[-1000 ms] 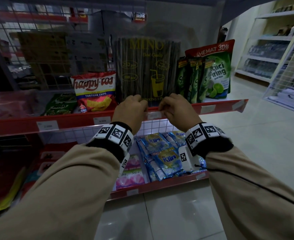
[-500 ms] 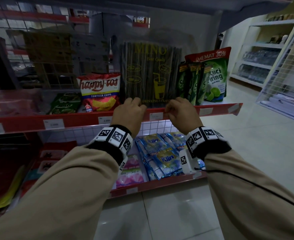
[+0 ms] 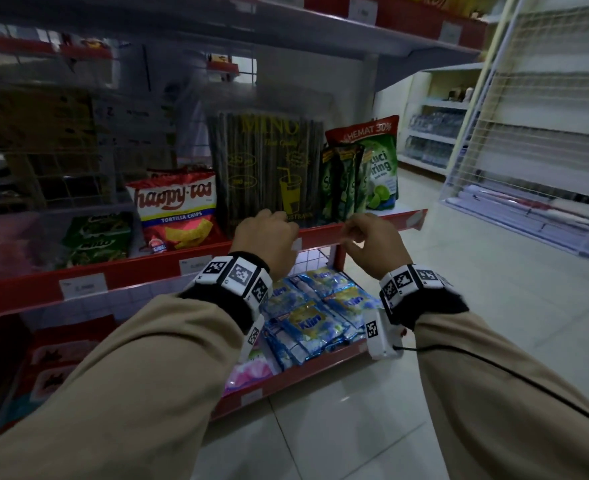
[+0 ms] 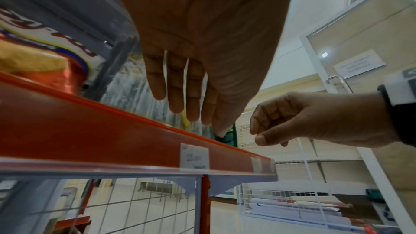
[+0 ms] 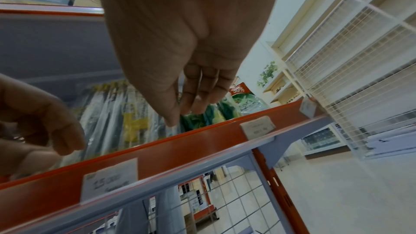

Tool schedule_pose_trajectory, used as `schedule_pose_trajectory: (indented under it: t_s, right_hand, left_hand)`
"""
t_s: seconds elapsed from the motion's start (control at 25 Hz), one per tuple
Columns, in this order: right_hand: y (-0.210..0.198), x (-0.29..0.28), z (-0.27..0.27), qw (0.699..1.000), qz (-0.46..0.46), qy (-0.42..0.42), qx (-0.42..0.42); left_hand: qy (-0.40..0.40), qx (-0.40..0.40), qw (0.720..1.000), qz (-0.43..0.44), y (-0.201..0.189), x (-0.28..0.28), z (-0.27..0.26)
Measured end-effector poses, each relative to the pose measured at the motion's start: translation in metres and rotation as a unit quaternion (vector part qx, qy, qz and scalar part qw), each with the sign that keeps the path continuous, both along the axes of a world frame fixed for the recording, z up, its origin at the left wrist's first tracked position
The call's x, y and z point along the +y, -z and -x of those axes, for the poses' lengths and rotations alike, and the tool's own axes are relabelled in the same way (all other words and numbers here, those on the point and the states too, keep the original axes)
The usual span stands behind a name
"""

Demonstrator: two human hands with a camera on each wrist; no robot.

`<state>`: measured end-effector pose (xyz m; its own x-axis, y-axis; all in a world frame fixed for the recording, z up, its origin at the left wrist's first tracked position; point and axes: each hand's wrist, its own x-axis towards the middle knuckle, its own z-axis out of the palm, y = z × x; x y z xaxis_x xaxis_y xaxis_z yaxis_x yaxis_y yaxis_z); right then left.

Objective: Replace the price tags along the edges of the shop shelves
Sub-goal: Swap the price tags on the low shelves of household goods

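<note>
Right now your left hand (image 3: pixel 268 237) sits at centre frame in the head view, just above the red shelf edge (image 3: pixel 130 271), and the left wrist camera shows its fingers (image 4: pixel 175 84) straight and loose, gripping nothing. Your right hand (image 3: pixel 372 240) is just to the right of it, fingers curled inward with the thumb close under them; in the left wrist view nothing shows between them, so it reads as clenched on air, apart from the strip.

Down below the fingers, the price tag (image 4: pixel 194 156) sits in the clear strip along that shelf edge, lower centre of the left wrist view, with handwriting on it too blurred to read. The right wrist camera picks the same tag up at lower left, and a second tag (image 5: pixel 257 127) further right along the edge.

Behind your hands on the shelf stands a tall pack of drinking straws (image 3: pixel 269 168), a tortilla chips bag (image 3: pixel 175 209) to its left, green dish-soap pouches (image 3: pixel 362 174) to its right. Blue sachets (image 3: pixel 314 317) lie on the shelf below, between your wrists.
</note>
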<state>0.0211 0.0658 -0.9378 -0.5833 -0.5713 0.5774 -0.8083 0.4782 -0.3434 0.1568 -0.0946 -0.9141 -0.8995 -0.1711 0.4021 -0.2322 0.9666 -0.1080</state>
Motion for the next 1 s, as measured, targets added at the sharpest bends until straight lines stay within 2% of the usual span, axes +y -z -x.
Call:
schedule_pose_trajectory:
  t_s: [0.28, 0.56, 0.64, 0.76, 0.84, 1.0]
  right_hand:
    - [0.025, 0.045, 0.068, 0.998, 0.002, 0.058, 0.009]
    - [0.042, 0.054, 0.143, 0.997, 0.000, 0.018, 0.074]
    - [0.045, 0.053, 0.161, 0.991, 0.038, -0.014, 0.130]
    - [0.052, 0.051, 0.179, 0.965, 0.086, -0.056, 0.240]
    - [0.058, 0.051, 0.191, 0.950, 0.107, -0.082, 0.283]
    - [0.074, 0.053, 0.199, 0.948, 0.124, -0.100, 0.275]
  left_hand:
    - [0.011, 0.025, 1.000, 0.009, 0.022, 0.031, 0.052]
    - [-0.029, 0.085, 0.995, 0.033, 0.045, 0.064, 0.127]
    - [-0.051, 0.104, 0.993, 0.032, 0.050, 0.074, 0.147]
    - [-0.066, 0.152, 0.986, 0.001, 0.055, 0.082, 0.161]
    - [-0.078, 0.182, 0.980, -0.009, 0.058, 0.085, 0.165]
    - [-0.114, 0.190, 0.975, 0.001, 0.060, 0.092, 0.166]
